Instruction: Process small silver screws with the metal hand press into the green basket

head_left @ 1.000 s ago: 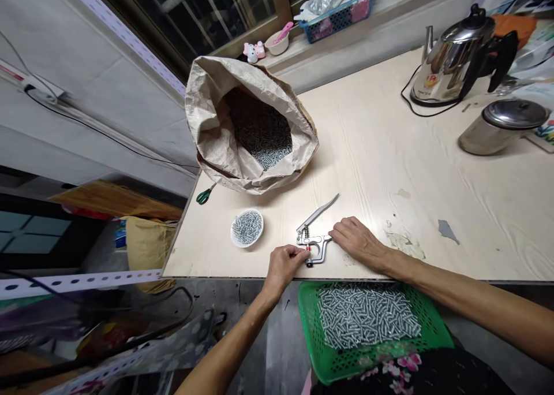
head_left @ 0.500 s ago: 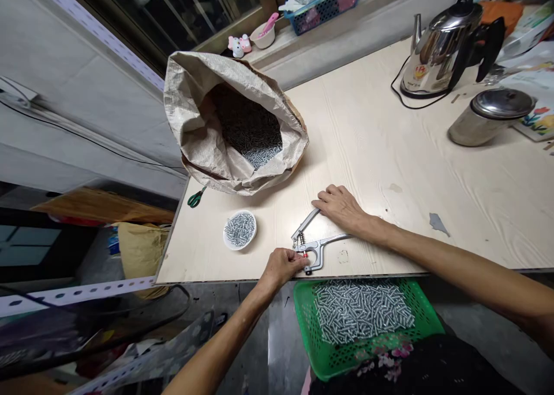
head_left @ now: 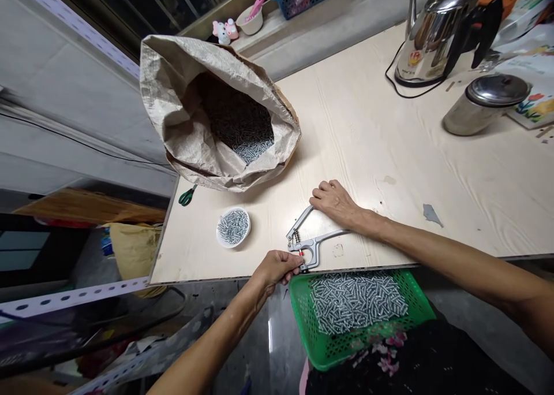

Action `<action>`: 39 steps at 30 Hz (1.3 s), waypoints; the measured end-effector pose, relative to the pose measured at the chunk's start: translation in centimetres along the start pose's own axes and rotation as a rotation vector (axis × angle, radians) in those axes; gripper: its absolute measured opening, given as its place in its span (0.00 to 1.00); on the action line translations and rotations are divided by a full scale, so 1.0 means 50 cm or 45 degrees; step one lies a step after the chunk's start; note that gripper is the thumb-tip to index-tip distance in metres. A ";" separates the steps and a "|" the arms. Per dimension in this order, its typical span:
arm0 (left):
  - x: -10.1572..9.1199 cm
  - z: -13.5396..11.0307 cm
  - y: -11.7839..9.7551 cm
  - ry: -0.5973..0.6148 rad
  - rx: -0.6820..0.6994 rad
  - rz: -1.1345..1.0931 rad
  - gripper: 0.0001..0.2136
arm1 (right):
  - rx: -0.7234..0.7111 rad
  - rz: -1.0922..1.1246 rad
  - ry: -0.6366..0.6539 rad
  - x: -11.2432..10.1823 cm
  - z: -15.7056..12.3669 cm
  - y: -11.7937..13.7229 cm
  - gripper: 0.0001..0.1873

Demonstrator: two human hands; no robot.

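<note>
Pale wood-grain covers the desk (head_left: 389, 152), which fills most of the view; at its far left corner slumps a big paper sack (head_left: 186, 123), mouth open on a dark heap of small metal pieces; across on the far right stand a steel kettle (head_left: 437, 34) and a lidded steel pot (head_left: 485, 103); below the desk's near edge a green basket (head_left: 415, 311) holds a pile of the same silvery pieces; on the desk near the front edge lies a metal hand press (head_left: 309, 239), its two handles spread in a V toward the right; the right hand (head_left: 335, 201) rests on the upper handle, its grip loosely curled over the tip; the left hand (head_left: 277, 268) is at the tool's head by the desk edge, fingertips pinched there, though what they pinch is too small to tell; left of the tool sits a small white dish (head_left: 234, 227) of metal pieces; green-handled scissors (head_left: 187, 196) lie just beside the sack.
</note>
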State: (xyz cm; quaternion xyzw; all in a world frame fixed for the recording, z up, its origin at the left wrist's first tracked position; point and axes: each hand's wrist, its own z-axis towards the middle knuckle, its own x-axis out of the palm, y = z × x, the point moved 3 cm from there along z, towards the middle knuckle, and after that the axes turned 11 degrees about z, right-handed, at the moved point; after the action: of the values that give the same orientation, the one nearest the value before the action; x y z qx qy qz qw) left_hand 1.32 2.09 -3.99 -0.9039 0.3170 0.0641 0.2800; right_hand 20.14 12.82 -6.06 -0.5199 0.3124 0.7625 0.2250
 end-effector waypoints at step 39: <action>0.008 -0.002 -0.048 0.011 -0.079 0.256 0.12 | 0.048 0.487 0.259 -0.073 -0.121 -0.014 0.58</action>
State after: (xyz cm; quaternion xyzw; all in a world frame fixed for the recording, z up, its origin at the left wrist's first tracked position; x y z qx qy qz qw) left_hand 3.10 3.35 -2.89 -0.8760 0.4050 0.0977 0.2428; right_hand 25.86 8.93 -4.40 -0.5212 0.4408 0.7288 0.0533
